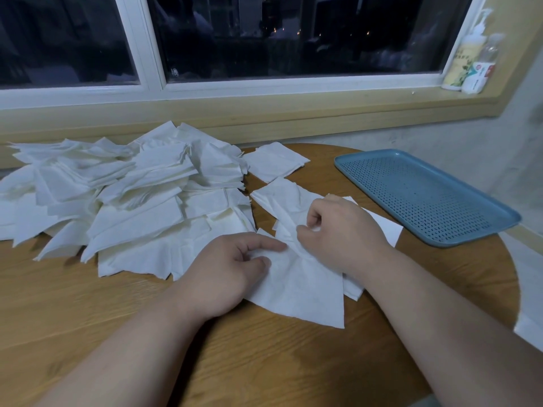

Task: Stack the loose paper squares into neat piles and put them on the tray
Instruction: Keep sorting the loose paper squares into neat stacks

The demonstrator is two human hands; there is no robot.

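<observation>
Round wooden table [88, 304] seen from above, below a dark window [293, 33]. A loose heap of white paper squares [132, 195] sprawls at 10 o'clock. A blue perforated plastic tray [426, 198] lies at 2 o'clock, near the sheets but not touching them. At the centre a few squares overlap. The left hand [232, 268], fingers curled, pinches the near flat white sheet [296, 292] between thumb and forefinger. The right hand [340, 230], just beside it at 1 o'clock, curls its fingers and pinches a creased white sheet [282, 201]. A single flat white square [274, 164] rests at 12 o'clock
</observation>
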